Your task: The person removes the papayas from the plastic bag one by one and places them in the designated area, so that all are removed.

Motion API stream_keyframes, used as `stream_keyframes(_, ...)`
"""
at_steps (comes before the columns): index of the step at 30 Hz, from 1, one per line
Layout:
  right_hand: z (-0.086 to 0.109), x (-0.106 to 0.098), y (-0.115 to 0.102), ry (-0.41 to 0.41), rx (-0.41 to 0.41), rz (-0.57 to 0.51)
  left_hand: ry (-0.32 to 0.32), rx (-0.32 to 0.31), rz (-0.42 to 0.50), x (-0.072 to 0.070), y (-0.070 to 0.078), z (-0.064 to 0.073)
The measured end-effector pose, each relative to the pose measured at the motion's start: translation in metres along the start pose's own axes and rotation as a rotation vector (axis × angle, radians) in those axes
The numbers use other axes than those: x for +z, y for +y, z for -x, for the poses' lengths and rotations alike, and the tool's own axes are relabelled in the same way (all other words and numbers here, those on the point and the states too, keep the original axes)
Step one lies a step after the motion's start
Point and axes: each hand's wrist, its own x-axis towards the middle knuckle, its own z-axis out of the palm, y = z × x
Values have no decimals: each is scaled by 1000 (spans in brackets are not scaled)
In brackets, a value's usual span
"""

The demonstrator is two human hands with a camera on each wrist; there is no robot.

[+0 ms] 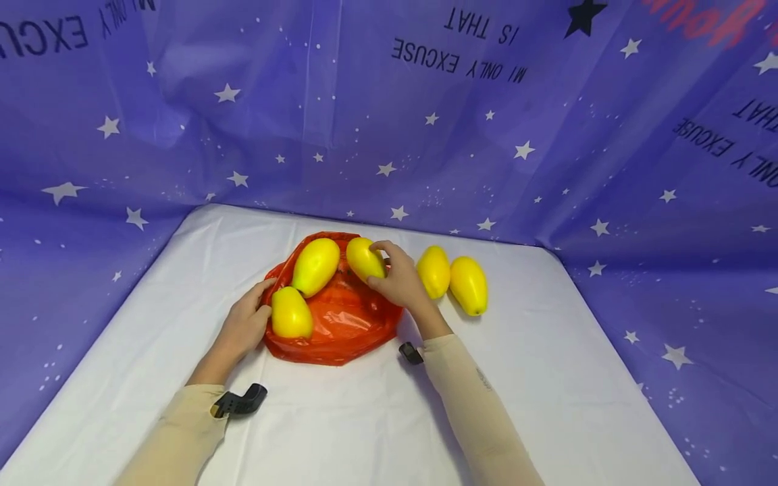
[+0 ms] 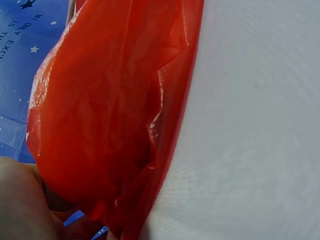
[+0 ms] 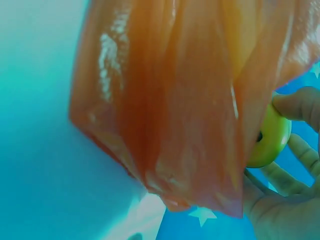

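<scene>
A red plastic bag (image 1: 340, 317) lies with its mouth spread wide on the white table. Two yellow mangoes are inside it: one mango (image 1: 316, 267) towards the back, another mango (image 1: 292, 313) at the left. My left hand (image 1: 242, 322) pinches the bag's left rim; in the left wrist view the red bag (image 2: 110, 100) hides most of its fingers. Over the bag's back right side, my right hand (image 1: 398, 275) grips a third mango (image 1: 363, 258) between thumb and fingers. In the right wrist view the bag's side partly covers that mango (image 3: 275, 137).
Just right of the bag, two more mangoes, a nearer-left mango (image 1: 433, 271) and a right-hand mango (image 1: 469, 285), lie side by side on the white-covered table (image 1: 547, 378). A purple star-printed curtain (image 1: 365, 135) rises behind the table and along its sides.
</scene>
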Motion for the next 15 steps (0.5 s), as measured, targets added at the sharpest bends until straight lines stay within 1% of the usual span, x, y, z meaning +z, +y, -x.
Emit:
stream_keyframes(5,10,-10,2,23,22,-56,-13,-2,-1,2,-2,2)
stream_keyframes(8,14,-19,4,49,22,-85,-5,3,-7,3,-2,2)
stream_keyframes(12,17,-32,7,98,30,-104,10,14,-14,1,0,2)
stream_keyframes(15,21,-41,10,141,44,-118,10,13,-18,0,1,2)
